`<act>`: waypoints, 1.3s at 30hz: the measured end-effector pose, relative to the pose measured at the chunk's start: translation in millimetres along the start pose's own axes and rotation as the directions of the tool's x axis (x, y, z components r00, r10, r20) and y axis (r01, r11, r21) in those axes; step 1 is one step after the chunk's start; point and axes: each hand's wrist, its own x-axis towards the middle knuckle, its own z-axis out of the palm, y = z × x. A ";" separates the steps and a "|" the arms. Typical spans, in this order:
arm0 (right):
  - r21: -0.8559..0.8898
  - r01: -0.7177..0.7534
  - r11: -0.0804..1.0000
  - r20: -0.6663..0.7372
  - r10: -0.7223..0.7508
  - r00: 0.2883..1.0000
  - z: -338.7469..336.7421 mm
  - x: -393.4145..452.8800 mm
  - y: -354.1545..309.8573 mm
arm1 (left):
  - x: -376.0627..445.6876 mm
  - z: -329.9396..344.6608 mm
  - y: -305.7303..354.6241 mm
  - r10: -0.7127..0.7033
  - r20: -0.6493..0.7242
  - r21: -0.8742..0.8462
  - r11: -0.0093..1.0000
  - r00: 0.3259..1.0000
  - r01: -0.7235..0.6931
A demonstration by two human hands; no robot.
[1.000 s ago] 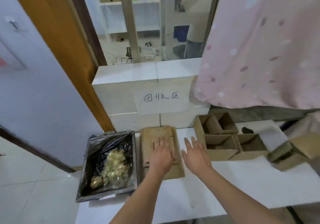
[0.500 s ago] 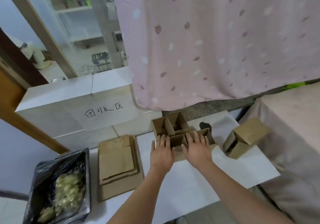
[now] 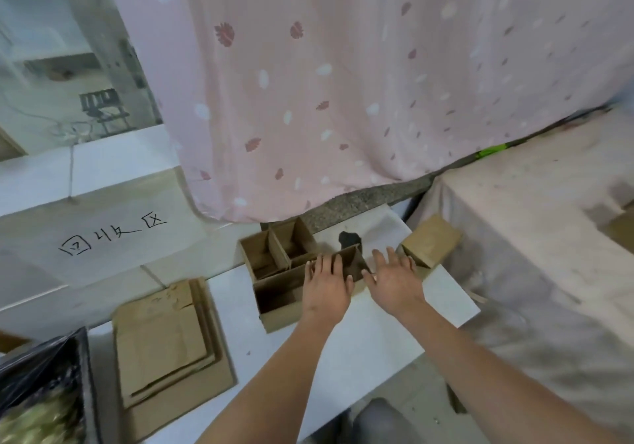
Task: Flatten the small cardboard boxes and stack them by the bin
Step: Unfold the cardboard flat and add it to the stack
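Both hands are reaching for the open boxes point(image 3: 274, 272), which are sitting on the table point(image 3: 360, 340) right of the flat stack point(image 3: 164, 344). The left hand point(image 3: 326, 289), fingers straight and close together, is lying over a box rim; the right hand point(image 3: 394, 282), fingers spread, is hovering just right of it, probably to take the next box for flattening. The stack is lying just right of the bin point(image 3: 44, 388), as the task asks. A closed box point(image 3: 430, 241) is waiting farther right.
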 end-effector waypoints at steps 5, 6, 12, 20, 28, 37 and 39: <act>0.004 -0.032 0.999 -0.001 0.032 0.999 -5.0 29.8 51.2 | 39.6 5.5 28.1 -0.007 0.008 0.022 1.000 1.000 0.007; 0.009 -0.039 0.999 0.008 0.039 0.999 -4.8 35.7 62.1 | 46.7 7.5 35.8 -0.010 0.010 0.030 0.999 1.000 0.010; 0.099 0.036 0.994 -0.003 -0.036 0.999 -1.9 83.9 132.5 | 103.3 29.2 102.6 -0.087 0.008 0.058 0.995 0.996 0.087; 0.266 0.094 0.959 -0.080 -0.075 0.994 -6.7 111.4 227.9 | 138.4 50.8 182.3 -0.270 0.043 -0.003 0.963 0.962 0.270; 0.835 -0.264 0.482 0.196 0.188 0.962 11.7 109.6 264.4 | 181.3 66.3 212.6 -0.286 0.232 -0.032 0.953 0.930 0.301; 0.753 -0.652 -0.082 0.654 -0.013 0.757 14.0 135.3 271.3 | 189.0 79.6 234.4 -0.157 0.284 -0.017 0.986 0.946 0.169; 0.761 -0.648 -0.034 0.649 0.004 0.761 13.0 141.5 271.3 | 188.7 82.1 232.8 -0.186 0.274 0.000 0.981 0.944 0.193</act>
